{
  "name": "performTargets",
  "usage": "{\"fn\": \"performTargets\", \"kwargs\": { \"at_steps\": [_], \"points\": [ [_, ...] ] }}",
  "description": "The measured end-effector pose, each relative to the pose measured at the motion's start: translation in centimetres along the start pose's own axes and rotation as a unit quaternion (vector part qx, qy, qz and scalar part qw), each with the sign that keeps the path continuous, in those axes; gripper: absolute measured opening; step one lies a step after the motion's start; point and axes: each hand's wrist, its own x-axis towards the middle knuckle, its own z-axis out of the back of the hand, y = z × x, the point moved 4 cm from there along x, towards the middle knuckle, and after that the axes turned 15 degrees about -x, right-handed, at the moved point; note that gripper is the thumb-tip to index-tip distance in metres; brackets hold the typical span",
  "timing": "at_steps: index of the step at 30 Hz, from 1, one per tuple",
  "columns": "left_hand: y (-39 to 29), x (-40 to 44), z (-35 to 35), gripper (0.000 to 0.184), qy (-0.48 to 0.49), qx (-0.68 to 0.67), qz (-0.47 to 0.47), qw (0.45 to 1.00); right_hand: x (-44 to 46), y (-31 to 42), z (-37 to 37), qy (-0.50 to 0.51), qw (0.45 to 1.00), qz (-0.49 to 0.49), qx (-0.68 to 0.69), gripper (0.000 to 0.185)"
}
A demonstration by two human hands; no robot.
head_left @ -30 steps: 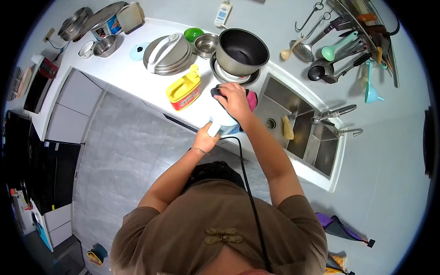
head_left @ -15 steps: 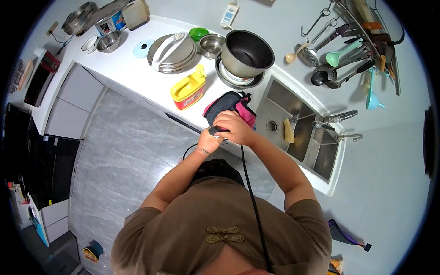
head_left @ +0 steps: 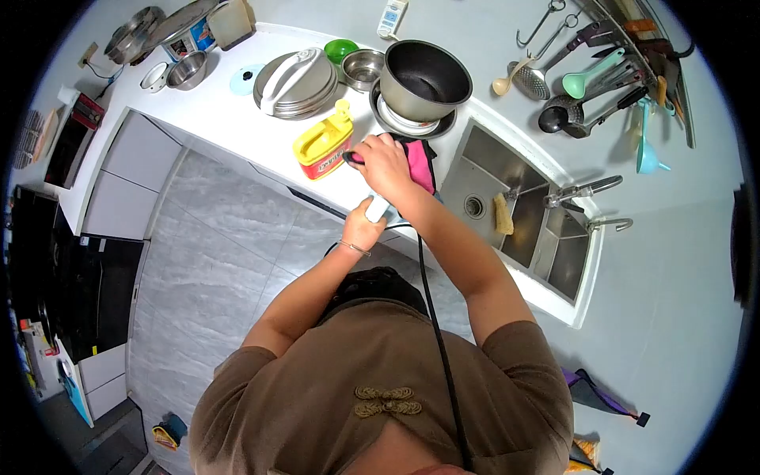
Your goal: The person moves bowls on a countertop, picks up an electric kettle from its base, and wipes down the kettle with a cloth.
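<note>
My left hand is closed around a white, handle-like piece at the counter's front edge. What this piece belongs to is mostly hidden. Just beyond it, my right hand grips a pink and dark fabric item, whose dark edge sticks out left of the fingers. The fabric lies bunched on the counter, partly covered by my right hand and forearm. Close to the left of that hand stands a yellow jug-like container with a red label.
A dark-lined pot sits on stacked dishes behind my hands. Stacked lids, a steel bowl and a green bowl stand farther left. The sink, holding a yellow sponge, is at right. A black cable hangs down my front.
My right hand has moved up and left with the fabric's dark edge, away from my left hand. The white piece in my left hand now shows. The view has shifted slightly.
</note>
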Motion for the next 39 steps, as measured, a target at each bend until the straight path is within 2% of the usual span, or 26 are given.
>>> {"fn": "performTargets", "kwargs": {
  "at_steps": [3,5,7,9,11,14,15,17,21,23,25,26,27,29,30,31,33,35,39],
  "points": [
    [-0.5,0.2,0.0,0.027,-0.009,0.008,-0.003,1.000,1.6,-0.7,-0.7,0.005,0.998,-0.036,-0.053,0.025],
    [-1.0,0.1,0.0,0.028,0.004,-0.022,0.037,0.999,2.8,-2.1,-1.9,0.047,0.988,-0.119,-0.089,0.027],
    [-0.5,0.2,-0.3,0.028,-0.015,-0.019,0.015,1.000,3.7,-3.5,-2.7,0.063,0.985,-0.130,-0.097,0.030],
    [-0.6,0.0,-0.1,0.029,-0.031,-0.016,-0.003,0.999,3.8,-4.9,-3.0,0.075,0.972,-0.193,-0.114,0.029],
    [-1.3,0.1,-0.1,0.031,-0.011,-0.018,0.031,0.999,4.0,-6.2,-3.1,0.089,0.968,-0.210,-0.106,0.030],
    [-1.6,0.0,0.0,0.032,-0.005,-0.026,0.030,0.999,3.2,-8.5,-2.5,0.116,0.944,-0.295,-0.098,0.034],
    [-1.2,-0.1,0.0,0.032,-0.005,-0.026,0.029,0.999,2.7,-9.6,-2.8,0.087,0.942,-0.305,-0.108,0.034],
    [-0.3,0.2,-0.1,0.034,-0.014,-0.012,0.020,1.000,1.5,-12.4,-3.2,0.091,0.941,-0.306,-0.110,0.037],
    [-1.3,0.0,0.2,0.034,0.007,-0.019,0.021,1.000,-3.0,-18.7,-2.7,0.144,0.917,-0.371,0.001,0.049],
    [-0.9,0.3,0.0,0.034,0.007,-0.034,0.012,0.999,-3.9,-20.3,-1.7,0.173,0.915,-0.363,0.017,0.056],
    [-0.2,0.4,-0.1,0.034,0.013,-0.032,0.017,0.999,-4.2,-18.2,1.6,0.136,0.913,-0.360,0.139,0.061],
    [0.1,0.4,-0.1,0.034,0.016,-0.027,0.022,0.999,-3.9,-17.6,1.3,0.090,0.924,-0.343,0.144,0.064],
    [0.0,0.3,-0.1,0.034,0.020,-0.026,0.023,0.999,-3.5,-17.2,0.0,0.036,0.928,-0.331,0.164,0.061],
    [-0.5,0.3,0.1,0.030,0.029,-0.042,0.034,0.998,-1.9,-11.3,3.5,-0.040,0.945,-0.283,0.161,0.043],
    [-0.5,0.3,0.1,0.030,0.031,-0.039,0.034,0.998,-1.1,-10.3,2.4,-0.069,0.964,-0.199,0.159,0.035],
    [-0.5,0.3,0.1,0.029,0.027,-0.034,0.026,0.999,-0.7,-8.1,2.0,-0.098,0.984,-0.141,0.038,0.027],
    [-0.6,0.1,0.1,0.027,0.024,-0.028,0.023,0.999,-1.3,-4.5,2.3,-0.060,0.992,-0.090,-0.071,0.023],
    [-1.1,0.0,0.2,0.026,0.016,-0.022,0.021,0.999,-1.7,-3.2,2.1,-0.042,0.995,-0.056,-0.071,0.025],
    [-0.6,0.3,0.0,0.031,0.028,-0.012,0.011,0.999,-3.8,-1.5,2.9,-0.010,1.000,0.004,0.028,0.022]
  ]
}}
